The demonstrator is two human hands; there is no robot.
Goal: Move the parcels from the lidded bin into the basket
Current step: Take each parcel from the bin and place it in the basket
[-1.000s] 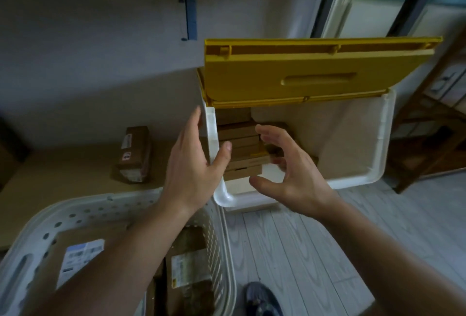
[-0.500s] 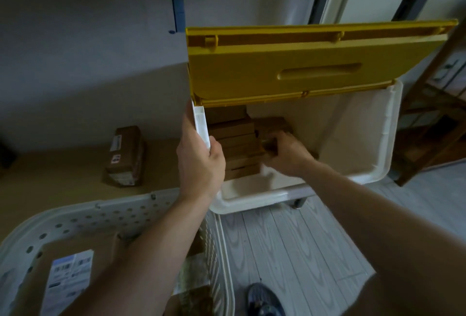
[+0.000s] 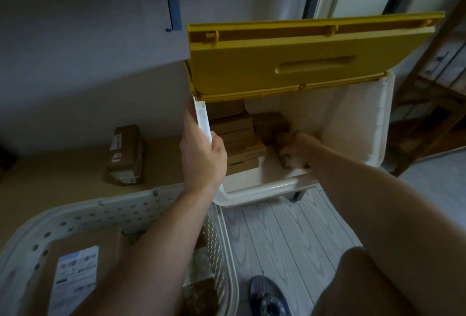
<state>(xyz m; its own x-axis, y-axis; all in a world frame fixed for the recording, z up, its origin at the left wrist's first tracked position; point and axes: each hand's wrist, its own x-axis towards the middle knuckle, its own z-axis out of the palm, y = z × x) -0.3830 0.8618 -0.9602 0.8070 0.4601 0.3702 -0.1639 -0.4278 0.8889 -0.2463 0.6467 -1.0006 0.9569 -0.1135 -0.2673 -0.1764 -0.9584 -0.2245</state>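
The white bin (image 3: 358,119) stands tipped toward me with its yellow lid (image 3: 290,56) raised. Inside at the left lies a stack of brown parcels (image 3: 239,139). My left hand (image 3: 201,154) grips the bin's left rim. My right hand (image 3: 300,147) reaches inside the bin and grips a small brown parcel (image 3: 283,149) near the front wall. The white perforated basket (image 3: 141,212) sits at the lower left and holds a labelled flat parcel (image 3: 75,273) and a darker package (image 3: 201,290).
A brown labelled parcel (image 3: 126,154) lies on a low tan surface (image 3: 50,179) left of the bin. Wooden furniture (image 3: 428,114) stands at the right. Grey plank floor (image 3: 290,240) runs between basket and bin, with my shoe (image 3: 267,298) on it.
My left hand went from open beside the bin to gripping its left rim. My right hand reached down into the bin and closed on a small parcel. The bin tipped toward me.
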